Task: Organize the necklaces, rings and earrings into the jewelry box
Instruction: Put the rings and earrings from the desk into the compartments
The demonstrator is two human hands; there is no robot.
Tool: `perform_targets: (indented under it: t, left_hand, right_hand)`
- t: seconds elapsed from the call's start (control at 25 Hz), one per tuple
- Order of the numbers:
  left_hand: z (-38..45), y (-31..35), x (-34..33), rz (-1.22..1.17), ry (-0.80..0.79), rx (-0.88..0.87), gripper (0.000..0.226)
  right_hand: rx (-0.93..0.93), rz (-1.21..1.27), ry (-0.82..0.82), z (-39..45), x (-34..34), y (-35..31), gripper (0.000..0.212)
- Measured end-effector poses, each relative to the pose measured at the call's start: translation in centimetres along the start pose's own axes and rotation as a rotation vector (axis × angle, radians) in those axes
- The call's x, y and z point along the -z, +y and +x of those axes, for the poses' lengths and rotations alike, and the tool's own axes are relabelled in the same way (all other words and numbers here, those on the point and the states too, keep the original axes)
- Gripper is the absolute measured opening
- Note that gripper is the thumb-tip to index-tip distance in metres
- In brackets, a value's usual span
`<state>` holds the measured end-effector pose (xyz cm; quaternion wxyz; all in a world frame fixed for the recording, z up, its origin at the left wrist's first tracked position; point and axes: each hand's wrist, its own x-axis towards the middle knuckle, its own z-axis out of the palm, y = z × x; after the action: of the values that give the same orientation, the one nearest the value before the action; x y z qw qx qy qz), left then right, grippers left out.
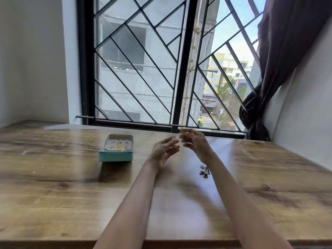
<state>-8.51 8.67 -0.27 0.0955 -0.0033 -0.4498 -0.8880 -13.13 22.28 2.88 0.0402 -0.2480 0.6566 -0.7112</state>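
A teal jewelry box lies open on the wooden table, left of centre, with gold pieces in its compartments. My left hand is raised palm up right of the box and pinches a small gold piece at its fingertips. My right hand hovers just beside it and pinches another small pale piece between thumb and fingers. A small heap of dark jewelry lies on the table under my right wrist. The picture is blurred, so the held pieces are hard to tell apart.
The wooden table runs from the near edge to a barred window at the back. A dark curtain hangs knotted at the right rear corner. White walls close in on both sides.
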Motion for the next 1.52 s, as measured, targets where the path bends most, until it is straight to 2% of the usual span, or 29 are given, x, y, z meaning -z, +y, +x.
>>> perform_targets:
  t: [0.08,0.2,0.4,0.68,0.84,0.96,1.08,1.28,1.4,1.52]
  left_hand:
    - [0.4,0.2,0.6,0.015,0.002,-0.025,0.009]
    - [1.0,-0.1,1.2,0.085,0.025,-0.050,0.008]
    - [1.9,-0.5,1.4,0.168,0.065,-0.096,0.008]
    - [2.0,-0.8,1.6,0.180,0.125,-0.143,0.011]
    - [2.1,-0.8,1.6,0.237,0.134,-0.191,0.012]
    - [2.2,-1.1,1.6,0.316,0.113,-0.222,0.013]
    - [2.4,-1.2,1.6,0.346,0.112,-0.248,0.018]
    - [2.2,-1.1,1.7,0.359,0.108,-0.303,0.017]
    - [2.0,-1.1,1.6,0.355,0.111,-0.284,0.022]
    - [1.7,-0.7,1.4,0.259,0.115,-0.259,0.013]
  right_hand:
    - [-0.076,0.131,0.033,0.7,-1.0,0.5,0.023]
    - [-0.140,0.175,0.088,1.2,-1.7,2.0,0.020]
    - [-0.081,0.148,0.122,1.2,-2.3,2.9,0.019]
    - [-0.033,0.193,0.027,0.5,-2.6,3.0,0.023]
    - [-0.044,0.219,0.048,0.4,-2.7,2.9,0.009]
    - [-0.061,0.244,0.085,0.5,-2.5,3.1,0.023]
    - [-0.060,0.211,0.049,0.5,-2.5,3.0,0.026]
    - [-0.064,0.062,0.049,0.6,-2.5,3.2,0.025]
    - [-0.049,0.084,0.061,0.8,-2.4,3.2,0.027]
    - [-0.026,0.157,0.050,0.9,-2.4,3.1,0.022]
